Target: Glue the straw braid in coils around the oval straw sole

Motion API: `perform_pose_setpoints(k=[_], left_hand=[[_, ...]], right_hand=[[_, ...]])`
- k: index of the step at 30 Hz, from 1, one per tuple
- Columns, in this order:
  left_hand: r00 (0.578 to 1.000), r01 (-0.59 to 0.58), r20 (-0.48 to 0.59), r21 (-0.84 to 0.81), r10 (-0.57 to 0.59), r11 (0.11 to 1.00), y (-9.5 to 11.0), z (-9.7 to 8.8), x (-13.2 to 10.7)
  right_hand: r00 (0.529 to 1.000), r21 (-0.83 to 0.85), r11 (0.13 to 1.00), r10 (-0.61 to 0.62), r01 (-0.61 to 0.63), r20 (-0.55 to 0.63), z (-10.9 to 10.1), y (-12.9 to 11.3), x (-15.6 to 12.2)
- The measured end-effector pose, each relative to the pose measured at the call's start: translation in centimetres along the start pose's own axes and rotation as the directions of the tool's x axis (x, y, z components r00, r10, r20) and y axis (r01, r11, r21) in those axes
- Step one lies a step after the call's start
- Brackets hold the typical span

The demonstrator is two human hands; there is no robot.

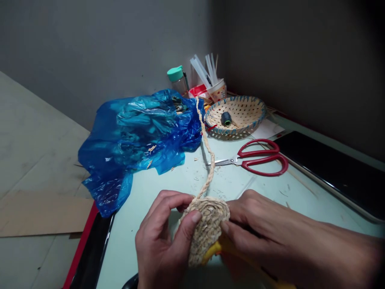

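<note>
Between my two hands is a coiled mat of braided straw (207,224), tilted up above the tabletop. My left hand (168,237) grips its left edge, thumb on the face and fingers behind. On the right edge, my right hand (249,224) pinches the rim; whether its fingers also hold something small is hidden. A loose straw braid (209,168) runs from the mat's top away toward the blue bag. Something yellow (213,251) shows at the mat's lower edge, its kind unclear. Red-handled scissors (255,158) lie partly open beyond my right hand.
A blue plastic bag (141,128) with stuff inside covers the back left. Behind stand a green-lidded jar (177,78) and a paper cup (218,91) of clear sticks. A woven basket (246,114) holds a dark thread spool (225,118). A black glossy panel (337,172) lies right.
</note>
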State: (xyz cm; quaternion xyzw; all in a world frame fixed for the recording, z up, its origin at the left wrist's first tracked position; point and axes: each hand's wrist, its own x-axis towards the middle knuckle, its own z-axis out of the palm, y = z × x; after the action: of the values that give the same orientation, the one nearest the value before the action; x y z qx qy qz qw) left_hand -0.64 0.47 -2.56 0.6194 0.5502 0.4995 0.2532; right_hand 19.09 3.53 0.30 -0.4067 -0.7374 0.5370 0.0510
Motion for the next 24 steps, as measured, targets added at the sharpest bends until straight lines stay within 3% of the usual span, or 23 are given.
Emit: perform_pose_setpoints(k=[6, 9, 12, 14, 16, 18, 19, 21, 24], left_hand=[[0.997, -0.037, 0.065, 0.049, 0.034, 0.998, 0.3, -0.6, 0.5], [0.995, -0.025, 0.095, 0.074, 0.018, 0.997, 0.6, -0.9, 0.8], [0.991, 0.015, 0.129, 0.065, -0.023, 0.998, 0.6, -1.1, 1.0], [0.989, 0.038, 0.142, 0.06, -0.046, 0.997, 0.5, -1.1, 1.0], [0.988, 0.043, 0.148, 0.057, -0.051, 0.997, 0.4, -1.1, 1.0], [0.987, 0.033, 0.158, 0.049, -0.041, 0.998, 0.4, -1.1, 1.0], [0.986, 0.025, 0.164, 0.045, -0.033, 0.999, 0.3, -1.2, 1.0], [0.981, -0.002, 0.196, 0.048, -0.008, 0.999, 0.3, -1.2, 1.1], [0.962, -0.068, 0.27, 0.092, 0.04, 0.993, 0.3, -1.2, 1.3]], right_hand=[[0.993, 0.035, 0.993, -0.114, 0.114, 0.023, 0.4, 0.9, 0.1], [0.996, 0.035, 0.995, -0.09, 0.09, -0.007, 0.7, 0.8, 0.3], [0.98, 0.056, 0.996, -0.054, 0.066, -0.189, 0.7, 0.9, 0.4], [0.895, -0.044, 0.988, -0.155, 0.15, -0.418, 0.6, 1.2, 0.4], [0.727, -0.31, 0.92, -0.383, 0.241, -0.57, 0.5, 1.7, 0.5], [0.59, -0.546, 0.797, -0.577, 0.257, -0.565, 0.5, 2.1, 0.6], [0.555, -0.613, 0.749, -0.63, 0.251, -0.543, 0.5, 2.2, 0.6], [0.547, -0.661, 0.707, -0.667, 0.25, -0.506, 0.4, 2.3, 0.7], [0.613, -0.643, 0.701, -0.663, 0.308, -0.429, 0.2, 2.3, 0.8]])
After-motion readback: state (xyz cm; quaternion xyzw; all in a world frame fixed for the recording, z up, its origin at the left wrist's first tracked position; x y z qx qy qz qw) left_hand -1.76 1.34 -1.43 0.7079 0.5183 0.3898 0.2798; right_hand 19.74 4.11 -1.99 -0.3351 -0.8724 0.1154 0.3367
